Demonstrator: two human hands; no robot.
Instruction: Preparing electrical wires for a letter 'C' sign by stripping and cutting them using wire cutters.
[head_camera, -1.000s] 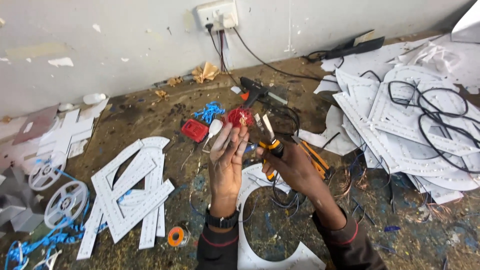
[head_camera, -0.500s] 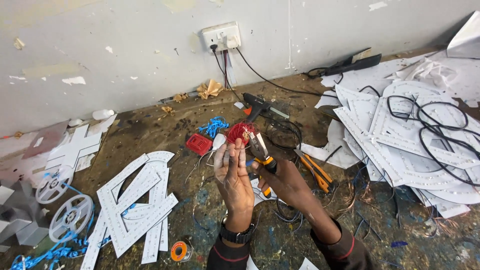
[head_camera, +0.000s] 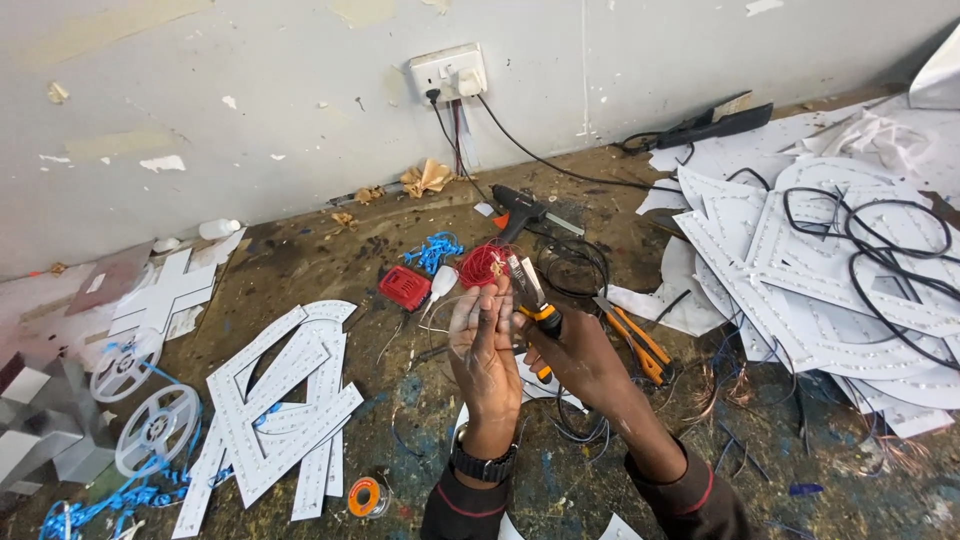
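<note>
While the left hand (head_camera: 482, 345) is held up flat with its fingers (head_camera: 470, 305) fairly straight and close together, it pinches a thin pale wire (head_camera: 440, 305) that's honestly hard to make out against the clutter. The right hand (head_camera: 580, 355) is wrapped tight around the orange-and-black handles of a pair of pliers (head_camera: 528, 290), whose long axis runs up and slightly left, metal tip pointing away from the person. The tip sits just right of the left fingertips, nearly touching them, so the right hand is the one bringing the tool to the wire. I can't tell whether the tip is actually biting the wire.

Right behind the hands there's a red wire spool (head_camera: 482, 265), a flat red rectangular pack (head_camera: 404, 288) left of it, and a small white glue bottle (head_camera: 442, 283) between them. A black glue gun (head_camera: 522, 205) lies farther back. White letter-shaped sign panels (head_camera: 280, 400) are on the floor to the left, more white panels (head_camera: 800, 270) with black cable are stacked right. Second orange-handled pliers (head_camera: 635, 340) lie just right of the hands. An orange solder reel (head_camera: 365, 497) sits lower left.
</note>
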